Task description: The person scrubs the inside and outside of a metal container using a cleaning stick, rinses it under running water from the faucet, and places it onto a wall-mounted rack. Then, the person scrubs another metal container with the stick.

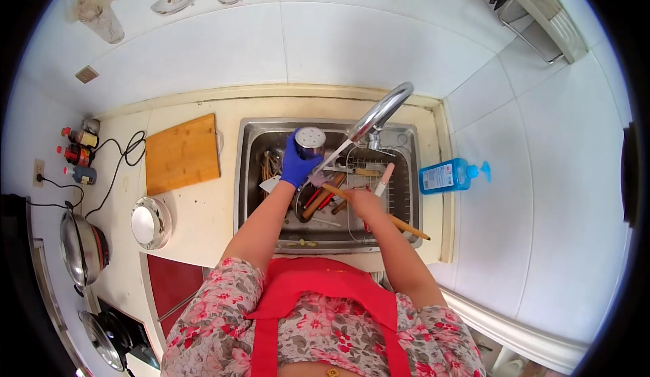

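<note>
My left hand [296,167], in a blue rubber glove, is wrapped round a metal canister [311,138] whose round end is dotted with holes and faces up. My bare right hand [366,204] grips a long wooden-handled brush [408,228] across the sink. Its head lies near the glove, and its details are too small to make out. Both hands are over the steel sink [248,147]. Beneath them lie several utensils, among them a thick wooden handle [317,204] and a white-and-pink handled tool [384,179].
A chrome faucet [379,114] arches over the sink, with water running toward the glove. A wire rack [399,194] fills the sink's right side. A blue soap bottle [443,176] lies at right. A cutting board [183,155] and round metal container [150,222] are at left.
</note>
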### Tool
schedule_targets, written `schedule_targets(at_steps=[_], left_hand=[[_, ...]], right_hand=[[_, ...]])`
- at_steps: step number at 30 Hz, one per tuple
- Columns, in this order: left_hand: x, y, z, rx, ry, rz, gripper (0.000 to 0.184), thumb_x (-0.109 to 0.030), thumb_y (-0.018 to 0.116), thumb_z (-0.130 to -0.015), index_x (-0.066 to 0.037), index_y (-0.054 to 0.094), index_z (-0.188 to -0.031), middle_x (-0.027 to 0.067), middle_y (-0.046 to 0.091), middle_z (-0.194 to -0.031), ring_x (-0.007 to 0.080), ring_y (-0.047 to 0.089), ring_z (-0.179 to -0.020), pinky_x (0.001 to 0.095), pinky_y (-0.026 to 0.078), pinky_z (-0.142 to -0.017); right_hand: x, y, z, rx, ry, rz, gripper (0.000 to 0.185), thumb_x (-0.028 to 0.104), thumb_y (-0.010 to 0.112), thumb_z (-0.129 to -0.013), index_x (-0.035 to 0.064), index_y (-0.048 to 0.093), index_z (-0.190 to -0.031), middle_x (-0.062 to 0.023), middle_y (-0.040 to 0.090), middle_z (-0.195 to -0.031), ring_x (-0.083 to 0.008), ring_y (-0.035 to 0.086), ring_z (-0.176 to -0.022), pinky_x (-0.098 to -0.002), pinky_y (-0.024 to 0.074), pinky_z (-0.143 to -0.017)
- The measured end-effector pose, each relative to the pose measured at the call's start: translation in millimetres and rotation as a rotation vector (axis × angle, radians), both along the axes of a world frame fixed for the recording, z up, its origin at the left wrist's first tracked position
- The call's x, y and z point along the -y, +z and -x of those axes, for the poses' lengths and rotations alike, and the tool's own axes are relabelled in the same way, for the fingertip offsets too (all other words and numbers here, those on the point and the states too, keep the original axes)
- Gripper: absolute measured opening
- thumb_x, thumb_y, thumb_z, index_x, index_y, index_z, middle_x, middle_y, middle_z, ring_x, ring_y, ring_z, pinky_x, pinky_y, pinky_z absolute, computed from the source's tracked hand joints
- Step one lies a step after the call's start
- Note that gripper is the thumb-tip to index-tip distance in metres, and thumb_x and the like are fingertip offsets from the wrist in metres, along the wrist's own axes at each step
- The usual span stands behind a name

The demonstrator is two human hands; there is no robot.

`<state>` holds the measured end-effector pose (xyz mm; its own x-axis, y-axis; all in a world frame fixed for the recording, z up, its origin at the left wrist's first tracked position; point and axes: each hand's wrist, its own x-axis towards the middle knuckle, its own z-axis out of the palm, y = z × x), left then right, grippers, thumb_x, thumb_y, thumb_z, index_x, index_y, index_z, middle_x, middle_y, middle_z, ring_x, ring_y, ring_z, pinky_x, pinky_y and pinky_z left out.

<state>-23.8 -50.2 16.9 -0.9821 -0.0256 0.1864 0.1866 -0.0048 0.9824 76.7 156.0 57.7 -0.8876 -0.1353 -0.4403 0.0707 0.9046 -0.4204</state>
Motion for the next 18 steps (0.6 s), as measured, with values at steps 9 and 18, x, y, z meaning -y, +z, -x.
schedule_targets(at_steps=[9, 18], left_hand=[[-9.4, 18.4, -31.6, 0.091, -0.073, 0.102, 0.091, -0.018, 0.081, -0.056, -0.004, 0.029, -0.129, 0.0127, 0.045, -0.121, 0.0223, 0.045, -0.113, 0.0347, 0.036, -0.097], [-4.0, 16.3, -43.9, 0.091, -0.093, 0.312, 0.091, -0.023, 0.079, -0.056, -0.005, 0.031, -0.131, 0.0175, 0.047, -0.120, 0.0295, 0.047, -0.112, 0.0362, 0.039, -0.094]], right_hand=[[7.8, -21.4, 20.4, -0.061, 0.094, -0.053, 0.030, 0.014, 0.050, -0.080, 0.0129, 0.058, -0.109, -0.0153, 0.062, -0.094, -0.0325, 0.059, -0.087, -0.0384, 0.0466, -0.076], [69.4, 9.0, 54.2, -0.069, -0.435, 1.138, 0.064, 0.016, 0.066, -0.079, 0.0016, 0.034, -0.132, -0.0128, 0.052, -0.113, -0.0154, 0.053, -0.093, -0.0281, 0.0444, -0.080]])
